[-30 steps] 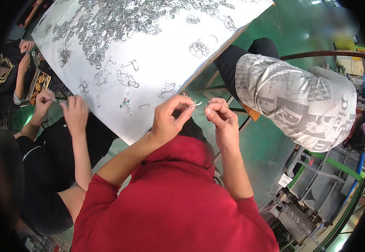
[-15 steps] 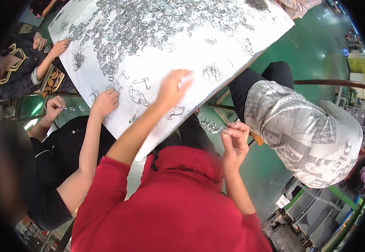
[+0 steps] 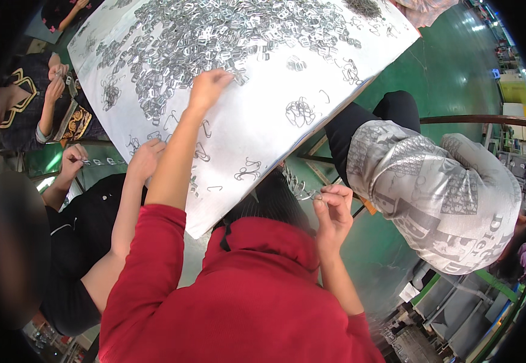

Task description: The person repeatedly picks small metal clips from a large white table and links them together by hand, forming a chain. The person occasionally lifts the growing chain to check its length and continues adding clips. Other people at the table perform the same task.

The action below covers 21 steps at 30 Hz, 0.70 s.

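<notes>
My left hand (image 3: 208, 89) reaches over the white-covered table (image 3: 245, 124), its fingers drawn together at a small metal buckle (image 3: 240, 78) by the near edge of a big pile of loose metal buckles (image 3: 196, 48). In front of me, off the table's edge, my right hand (image 3: 334, 213) pinches the end of a strand of shiny metal pieces (image 3: 295, 186), which slopes up and to the left from the fingertips. How the pieces are joined is too small to tell. Bent wire hooks (image 3: 248, 170) lie on the table nearer to me.
A tangle of wire hooks (image 3: 300, 112) lies near the table's right edge. At left, a person in black (image 3: 87, 236) holds a similar strand, with one hand on the table. Another person in grey (image 3: 432, 187) sits close at right. More people sit farther left.
My left hand has moved forward and left to the buckle pile, its fingers closing. My right hand has barely shifted and still holds the strand.
</notes>
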Motion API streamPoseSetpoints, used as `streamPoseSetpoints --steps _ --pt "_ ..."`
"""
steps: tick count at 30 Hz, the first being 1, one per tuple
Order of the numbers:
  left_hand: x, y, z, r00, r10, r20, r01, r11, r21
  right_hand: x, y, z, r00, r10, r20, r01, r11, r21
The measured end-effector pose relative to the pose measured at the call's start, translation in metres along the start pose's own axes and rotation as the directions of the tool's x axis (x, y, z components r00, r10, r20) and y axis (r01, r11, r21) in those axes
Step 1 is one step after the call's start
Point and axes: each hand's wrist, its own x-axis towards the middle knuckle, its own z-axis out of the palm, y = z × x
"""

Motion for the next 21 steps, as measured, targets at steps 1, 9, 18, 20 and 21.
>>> streamPoseSetpoints --steps 1,9,18,20,21 --pt "-0.002 -0.007 -0.009 0.994 -0.09 0.064 0.083 0.99 0.111 0.001 0.0 0.002 1.0 -0.002 0.007 0.002 1.0 0.015" --pt "-0.018 -0.024 -0.022 0.867 -0.398 0.299 0.396 0.916 0.069 -0.008 0.003 -0.002 0.999 -0.008 0.052 0.007 1.0 0.023" --pt "-0.002 0.006 0.032 0.998 -0.032 -0.058 0.054 0.9 0.432 -0.018 0.0 0.002 0.997 -0.051 0.05 0.053 0.998 -0.024" --pt "0.011 0.007 0.057 0.987 0.087 -0.134 -0.014 0.883 0.469 -0.015 0.0 0.001 0.995 -0.086 0.043 0.089 0.994 -0.062" --pt "0.009 0.002 0.066 0.984 0.101 -0.144 -0.022 0.883 0.469 -0.019 -0.006 0.001 0.996 -0.069 0.054 0.074 0.992 -0.101"
